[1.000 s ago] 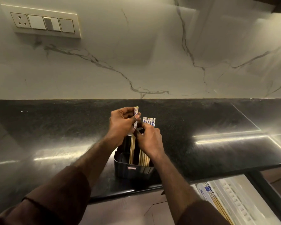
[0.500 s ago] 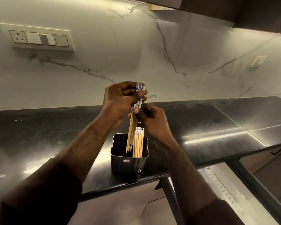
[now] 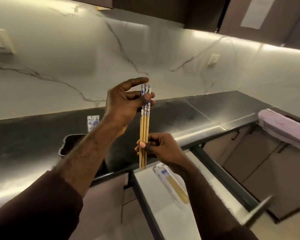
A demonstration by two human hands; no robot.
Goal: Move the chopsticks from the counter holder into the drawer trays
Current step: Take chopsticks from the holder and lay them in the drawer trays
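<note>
Black stone desk (image 3: 189, 108) carries the dark metal holder (image 3: 66, 144) at 9 o'clock, more chopsticks inside. Wooden blue-patterned chopsticks (image 3: 144, 129) are gripped by left hand (image 3: 123, 104) and right hand (image 3: 156, 146); some lie in the white drawer tray (image 3: 163, 201) at 5 o'clock.

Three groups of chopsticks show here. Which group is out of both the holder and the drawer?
The held chopsticks, upright between the left hand and right hand. Others stand behind the left forearm by the holder or lie in the drawer tray.

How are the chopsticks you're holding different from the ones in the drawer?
The held chopsticks stand upright in the air, gripped by the left hand and right hand. The drawer chopsticks lie flat in the white tray, untouched. The held ones look sharp, the drawer ones blurred. Both are tan with blue-and-white tops.
</note>
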